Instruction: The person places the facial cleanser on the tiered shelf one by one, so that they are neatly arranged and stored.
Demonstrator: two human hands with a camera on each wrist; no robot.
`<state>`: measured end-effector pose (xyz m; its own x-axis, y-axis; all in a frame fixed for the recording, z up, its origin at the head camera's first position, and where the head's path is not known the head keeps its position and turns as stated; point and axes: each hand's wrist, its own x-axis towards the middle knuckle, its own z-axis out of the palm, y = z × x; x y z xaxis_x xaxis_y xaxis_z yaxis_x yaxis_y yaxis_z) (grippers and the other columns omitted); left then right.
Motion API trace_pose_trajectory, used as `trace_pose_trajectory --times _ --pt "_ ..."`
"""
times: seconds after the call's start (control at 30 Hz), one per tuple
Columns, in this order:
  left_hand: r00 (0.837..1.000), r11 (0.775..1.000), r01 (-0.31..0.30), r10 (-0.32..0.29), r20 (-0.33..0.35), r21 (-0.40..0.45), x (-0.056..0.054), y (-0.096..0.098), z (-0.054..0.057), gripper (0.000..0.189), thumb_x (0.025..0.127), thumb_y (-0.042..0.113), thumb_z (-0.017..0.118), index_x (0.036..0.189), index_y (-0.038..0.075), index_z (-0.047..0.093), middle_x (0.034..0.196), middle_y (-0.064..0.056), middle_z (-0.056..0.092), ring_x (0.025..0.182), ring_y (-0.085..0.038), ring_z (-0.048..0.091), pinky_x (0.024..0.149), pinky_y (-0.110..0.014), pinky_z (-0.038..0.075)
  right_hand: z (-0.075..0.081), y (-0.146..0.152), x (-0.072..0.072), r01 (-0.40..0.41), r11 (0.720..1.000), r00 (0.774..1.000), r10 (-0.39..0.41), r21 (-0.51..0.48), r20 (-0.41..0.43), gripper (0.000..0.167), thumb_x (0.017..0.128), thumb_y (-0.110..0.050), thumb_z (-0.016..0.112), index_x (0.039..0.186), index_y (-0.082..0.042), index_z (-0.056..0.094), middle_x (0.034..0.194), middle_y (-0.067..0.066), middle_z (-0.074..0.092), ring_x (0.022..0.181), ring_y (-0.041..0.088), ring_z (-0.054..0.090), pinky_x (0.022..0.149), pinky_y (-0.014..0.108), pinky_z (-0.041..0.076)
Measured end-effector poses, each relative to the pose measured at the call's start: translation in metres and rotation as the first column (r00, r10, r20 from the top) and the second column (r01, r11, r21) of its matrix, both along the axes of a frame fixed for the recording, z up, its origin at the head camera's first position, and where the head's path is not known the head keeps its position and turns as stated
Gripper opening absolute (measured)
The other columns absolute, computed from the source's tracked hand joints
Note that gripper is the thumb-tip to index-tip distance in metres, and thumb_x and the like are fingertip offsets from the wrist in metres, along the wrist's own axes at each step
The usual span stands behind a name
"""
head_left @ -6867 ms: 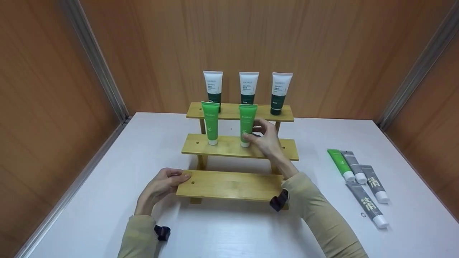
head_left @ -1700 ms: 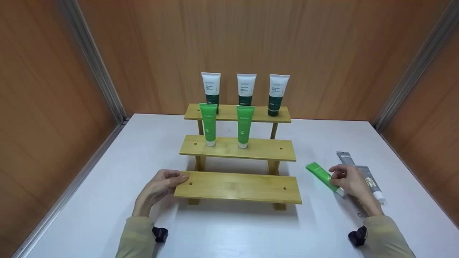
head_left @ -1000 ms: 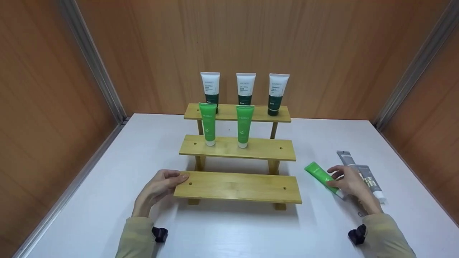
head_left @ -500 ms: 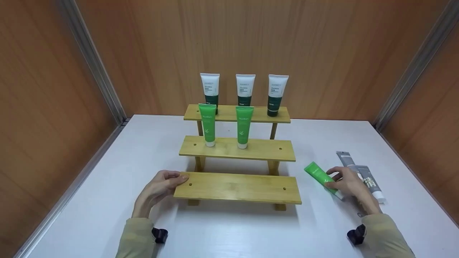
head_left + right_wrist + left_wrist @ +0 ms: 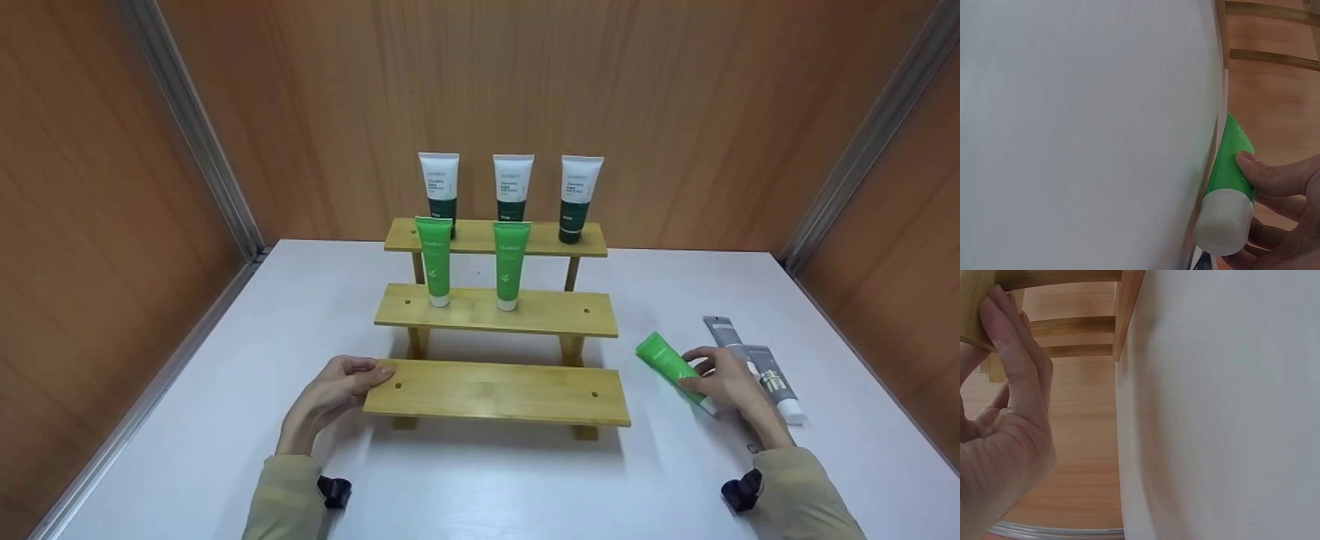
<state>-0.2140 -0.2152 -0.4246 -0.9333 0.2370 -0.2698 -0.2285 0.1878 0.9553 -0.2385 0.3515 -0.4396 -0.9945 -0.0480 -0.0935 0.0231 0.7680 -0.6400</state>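
Observation:
At the left end of the lowest step of a three-step wooden display stand [image 5: 499, 391], my left hand [image 5: 330, 394] grips the board, thumb on top and fingers underneath. To the right of the stand, my right hand [image 5: 731, 384] pinches a green squeeze tube [image 5: 666, 356] between thumb and fingers. This tube slants low over the table, its white cap [image 5: 1224, 222] towards me in the right wrist view. Two more green tubes, one on the left [image 5: 437, 262] and one in the centre [image 5: 510, 262], stand caps down on the middle step.
White-and-dark-green tubes [image 5: 580, 199] stand in a row on the top step. Grey tubes [image 5: 772, 379] lie on the white table [image 5: 480, 487] beyond my right hand, which partly covers them. A small ring-like bit [image 5: 752, 448] lies by my right wrist. Wood panels [image 5: 487, 90] enclose the table.
My right hand has left the centre green tube standing and moved right to the lying one. That tube has come away from the grey tubes, its flat end now slightly raised. My left hand stays put.

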Motion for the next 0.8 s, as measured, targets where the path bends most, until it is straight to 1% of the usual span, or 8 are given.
trace_pose_trajectory --times 0.2,0.4,0.53,0.67,0.8 --pt "1.000 1.000 0.014 -0.014 -0.008 0.016 0.001 0.000 0.002 0.053 0.096 0.027 0.069 0.128 -0.013 0.055 0.098 0.000 0.073 0.086 -0.010 0.072 0.076 -0.022 0.059 0.002 0.000 0.003 -0.005 0.999 1.000 0.004 -0.034 -0.024 0.052 0.088 -0.013 0.073 0.131 0.011 0.055 0.111 0.029 0.064 0.100 0.033 0.062 0.076 0.027 0.046" --pt "1.000 0.999 0.012 -0.012 0.005 0.039 0.002 0.000 0.003 0.050 0.097 0.024 0.068 0.127 -0.012 0.052 0.098 0.000 0.071 0.085 -0.009 0.071 0.074 -0.022 0.059 0.004 -0.001 0.006 -0.016 0.995 0.997 0.009 -0.097 -0.073 0.051 0.091 -0.006 0.068 0.133 0.018 0.050 0.116 0.035 0.060 0.101 0.033 0.061 0.074 0.023 0.048" --pt "1.000 0.998 0.018 -0.018 0.004 0.053 0.002 0.000 0.003 0.047 0.097 0.023 0.068 0.125 -0.011 0.053 0.097 0.001 0.072 0.084 -0.009 0.071 0.074 -0.022 0.059 0.007 -0.005 0.006 0.005 0.994 0.998 -0.011 -0.106 -0.061 0.052 0.094 -0.008 0.064 0.136 0.018 0.047 0.123 0.036 0.056 0.104 0.034 0.058 0.076 0.024 0.047" --pt "1.000 0.998 0.022 -0.022 0.003 0.051 0.002 -0.001 0.003 0.043 0.097 0.023 0.068 0.122 -0.010 0.056 0.094 0.002 0.072 0.082 -0.008 0.070 0.072 -0.021 0.059 0.012 -0.010 0.008 0.031 0.992 0.998 -0.036 -0.119 -0.042 0.054 0.096 -0.010 0.062 0.141 0.015 0.044 0.127 0.035 0.054 0.108 0.035 0.056 0.077 0.024 0.046" --pt "1.000 0.999 0.017 -0.017 -0.001 0.046 0.002 0.000 0.003 0.047 0.097 0.024 0.068 0.125 -0.012 0.054 0.095 0.002 0.072 0.083 -0.008 0.070 0.073 -0.021 0.059 0.017 -0.015 0.010 0.036 0.991 0.998 -0.043 -0.132 -0.049 0.056 0.097 -0.011 0.062 0.143 0.013 0.042 0.130 0.036 0.052 0.112 0.039 0.055 0.081 0.026 0.047"
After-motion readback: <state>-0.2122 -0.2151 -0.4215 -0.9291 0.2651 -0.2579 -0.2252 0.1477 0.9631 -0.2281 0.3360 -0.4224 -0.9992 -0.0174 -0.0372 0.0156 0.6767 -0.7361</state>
